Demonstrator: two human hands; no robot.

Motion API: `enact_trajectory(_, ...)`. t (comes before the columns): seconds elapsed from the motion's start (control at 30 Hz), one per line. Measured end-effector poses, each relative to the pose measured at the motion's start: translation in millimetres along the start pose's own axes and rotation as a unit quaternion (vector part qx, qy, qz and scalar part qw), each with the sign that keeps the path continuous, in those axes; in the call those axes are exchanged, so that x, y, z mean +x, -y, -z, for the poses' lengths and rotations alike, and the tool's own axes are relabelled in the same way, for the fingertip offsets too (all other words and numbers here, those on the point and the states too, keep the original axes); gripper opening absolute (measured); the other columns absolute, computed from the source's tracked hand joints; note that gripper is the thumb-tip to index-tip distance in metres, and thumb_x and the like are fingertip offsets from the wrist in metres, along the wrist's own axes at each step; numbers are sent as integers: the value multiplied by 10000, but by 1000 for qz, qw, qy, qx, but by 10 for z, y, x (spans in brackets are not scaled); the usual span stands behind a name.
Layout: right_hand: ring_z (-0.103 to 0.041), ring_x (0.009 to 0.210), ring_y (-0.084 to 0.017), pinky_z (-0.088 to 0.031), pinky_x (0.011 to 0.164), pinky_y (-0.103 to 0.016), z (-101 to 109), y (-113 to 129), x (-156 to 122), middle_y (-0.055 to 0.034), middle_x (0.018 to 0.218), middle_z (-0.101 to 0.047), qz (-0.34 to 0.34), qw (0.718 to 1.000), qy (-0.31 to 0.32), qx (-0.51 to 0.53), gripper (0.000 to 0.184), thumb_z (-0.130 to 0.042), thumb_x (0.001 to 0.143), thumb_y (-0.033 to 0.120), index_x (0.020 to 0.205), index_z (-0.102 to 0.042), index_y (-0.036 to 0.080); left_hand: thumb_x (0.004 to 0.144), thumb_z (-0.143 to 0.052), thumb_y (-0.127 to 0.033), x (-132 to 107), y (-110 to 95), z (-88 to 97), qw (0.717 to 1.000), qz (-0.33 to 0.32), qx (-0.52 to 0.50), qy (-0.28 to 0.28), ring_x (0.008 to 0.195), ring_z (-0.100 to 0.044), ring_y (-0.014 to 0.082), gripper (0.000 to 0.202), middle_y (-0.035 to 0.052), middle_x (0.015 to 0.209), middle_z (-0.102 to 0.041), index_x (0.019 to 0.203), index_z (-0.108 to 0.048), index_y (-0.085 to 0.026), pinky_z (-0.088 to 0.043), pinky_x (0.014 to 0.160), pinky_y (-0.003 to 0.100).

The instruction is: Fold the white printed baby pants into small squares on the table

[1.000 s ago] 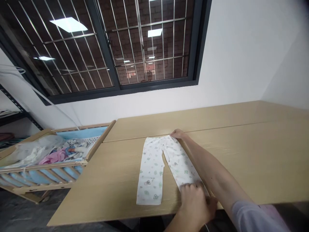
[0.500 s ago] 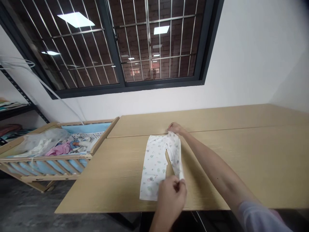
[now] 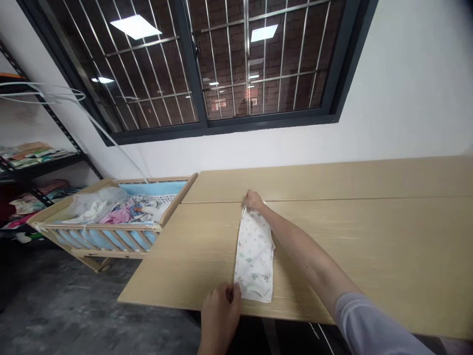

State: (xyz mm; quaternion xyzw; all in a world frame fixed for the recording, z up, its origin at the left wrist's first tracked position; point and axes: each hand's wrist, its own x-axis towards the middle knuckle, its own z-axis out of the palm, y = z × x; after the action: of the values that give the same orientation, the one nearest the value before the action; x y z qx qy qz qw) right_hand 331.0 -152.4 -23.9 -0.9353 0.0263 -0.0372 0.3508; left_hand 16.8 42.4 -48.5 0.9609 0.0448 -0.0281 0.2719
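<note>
Right hand (image 3: 253,200): fingers were pinched together on the far end of the baby trousers (image 3: 254,259), apparently at the waistband, with the forearm reaching in low over the surface (image 3: 369,236).
Left hand (image 3: 219,318): curled at the near end, fingertips at the cloth's edge; whether clamped or only touching could not be told.
Garment: white printed knit, folded lengthwise into a narrow strip, flat on the surface, its far end just at the joint between two boards.
Handling: it looked light, soft and limp, likely to sag if lifted from one point; both ends were the sensible places to hold.
Beside the surface: a wooden crib (image 3: 176,199) with blue padding held a pink garment (image 3: 120,216) and a plastic bag (image 3: 98,201).
Behind: a metal shelf (image 3: 44,165) carried folded clothes (image 3: 27,154).
</note>
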Motion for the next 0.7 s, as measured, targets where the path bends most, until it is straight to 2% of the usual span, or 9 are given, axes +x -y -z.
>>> enact_trajectory(0.1, -659, 739, -213, -427, 610, -243, -24, 36, -79, -77, 718, -698, 24, 1000, 9, -14, 164, -698, 795, 148, 949, -646, 125, 984, -415, -413, -54, -61, 62, 995, 25, 99, -8, 807, -690, 284, 377, 72, 775, -720, 740, -622, -214, -349, 648, 320)
enact_trajectory(0.17, -667, 826, -221, -449, 660, -253, -9, 49, -173, -102, 840, -724, 51, 998, 10, -18, 151, -632, 865, 174, 1008, -639, 126, 989, -425, -447, -101, -73, 116, 991, 45, 123, -18, 776, -700, 283, 376, 64, 770, -725, 781, -644, -222, -372, 626, 319)
enact_trajectory(0.23, -667, 925, -218, -473, 741, -263, 17, 63, -349, -113, 998, -728, 83, 996, 13, -20, 193, -577, 919, 197, 1096, -626, 138, 992, -435, -470, -159, -65, 130, 989, 16, 128, -79, 786, -702, 269, 354, 58, 816, -734, 875, -664, -227, -425, 645, 326)
enact_trajectory(0.3, -654, 1041, -219, -487, 859, -291, 41, 78, -647, -122, 1155, -702, 154, 987, 34, -13, 265, -553, 956, 245, 1198, -605, 150, 988, -469, -455, -225, -57, 68, 969, -83, 137, -187, 904, -695, 267, 313, 76, 985, -743, 1036, -669, -218, -485, 751, 354)
enact_trajectory(0.4, -549, 1292, -250, -424, 1078, -383, 62, 82, -1300, -138, 1424, -571, 330, 935, 133, 10, 455, -521, 1002, 390, 1403, -518, 176, 961, -522, -371, -319, -62, -172, 903, -252, 168, -303, 1168, -619, 282, 400, 127, 1313, -651, 1305, -584, -176, -492, 918, 384)
enact_trajectory(0.47, -377, 1459, -257, -307, 1195, -426, 61, 50, -1766, -104, 1596, -385, 403, 886, 231, 9, 568, -474, 1023, 458, 1538, -387, 233, 936, -531, -334, -359, -48, -376, 873, -305, 191, -330, 1250, -577, 289, 462, 145, 1394, -599, 1363, -547, -158, -489, 944, 391)
enact_trajectory(0.53, -216, 1535, -237, -200, 1252, -422, 45, -22, -2137, -82, 1662, -238, 439, 846, 304, 6, 615, -430, 1044, 451, 1601, -261, 252, 908, -540, -340, -377, 2, -558, 854, -333, 211, -341, 1225, -593, 294, 436, 144, 1345, -635, 1308, -594, -175, -491, 939, 404)
enact_trajectory(0.6, -136, 1552, -223, -135, 1270, -421, 21, -124, -2325, -94, 1672, -174, 458, 823, 337, 0, 637, -397, 1057, 432, 1620, -179, 229, 876, -560, -344, -383, 77, -685, 845, -346, 225, -341, 1188, -613, 301, 414, 130, 1287, -673, 1261, -632, -211, -488, 931, 418)
enact_trajectory(0.7, -75, 1557, -232, -82, 1276, -461, -20, -288, -2205, -79, 1679, -95, 454, 826, 332, -26, 669, -372, 1058, 478, 1625, -96, 253, 839, -585, -327, -400, 164, -770, 846, -340, 238, -335, 1238, -584, 329, 479, 129, 1342, -644, 1313, -616, -257, -469, 946, 456)
